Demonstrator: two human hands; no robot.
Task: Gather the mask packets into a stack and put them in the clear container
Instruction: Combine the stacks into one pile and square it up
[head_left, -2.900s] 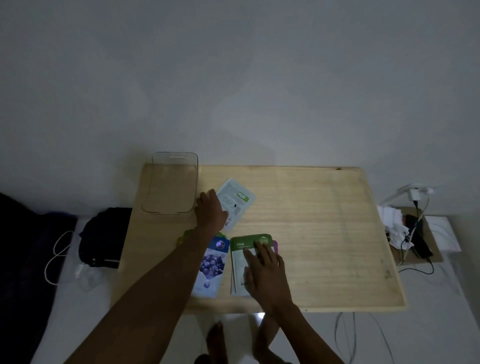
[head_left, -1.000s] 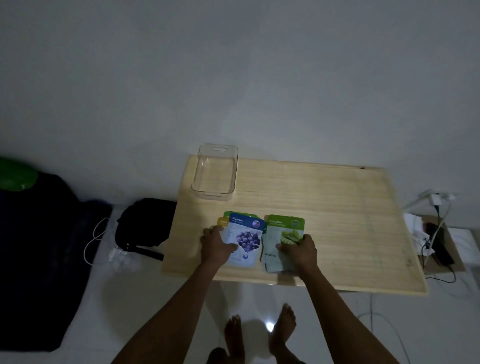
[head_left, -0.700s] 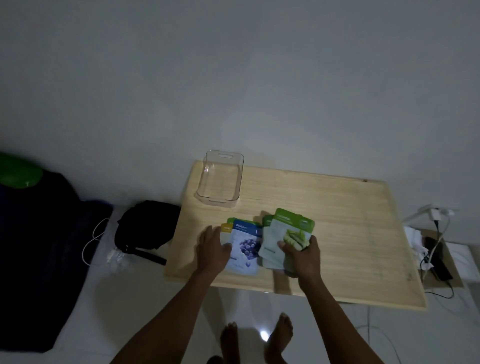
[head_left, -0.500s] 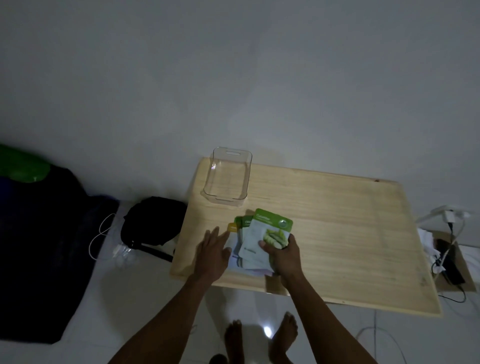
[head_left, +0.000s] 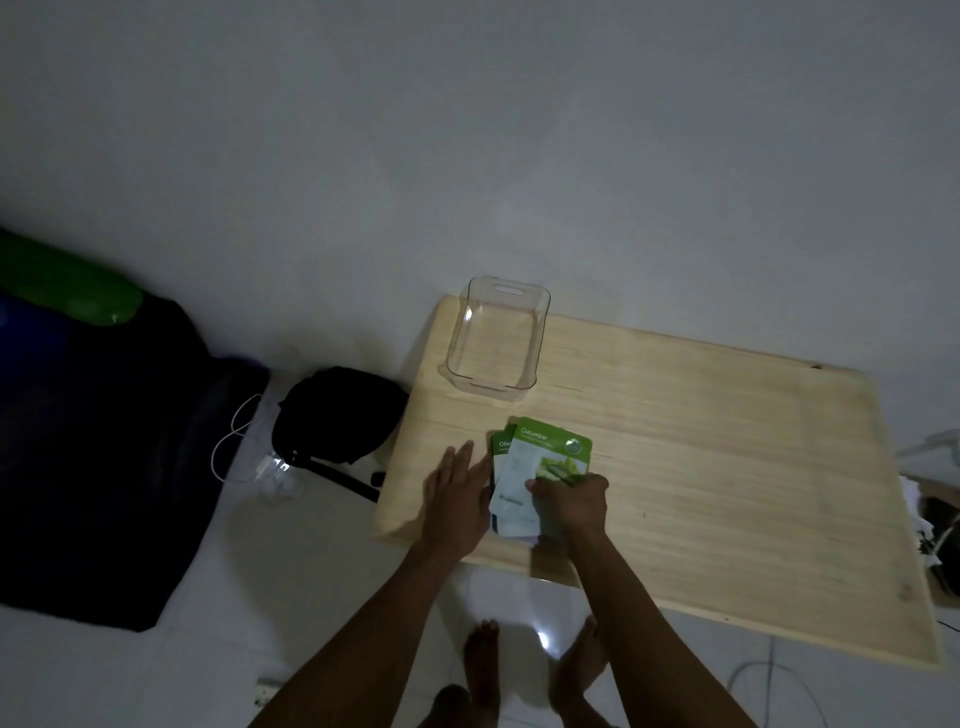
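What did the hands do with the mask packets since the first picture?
The two side-by-side piles became one: the right hand lifted the cucumber packet pile and moved it left onto the blueberry pile, now covered. It grips the stack, while the left hand, open, has come off the packets and presses its side. The clear container stays empty on the table.

Mask packets (head_left: 540, 467) lie stacked on the table (head_left: 727, 441) — container (head_left: 496, 343) behind them.

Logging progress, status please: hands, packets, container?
Right hand pinching packet stack. Left hand flat, squaring its edge. Clear container empty, path clear.
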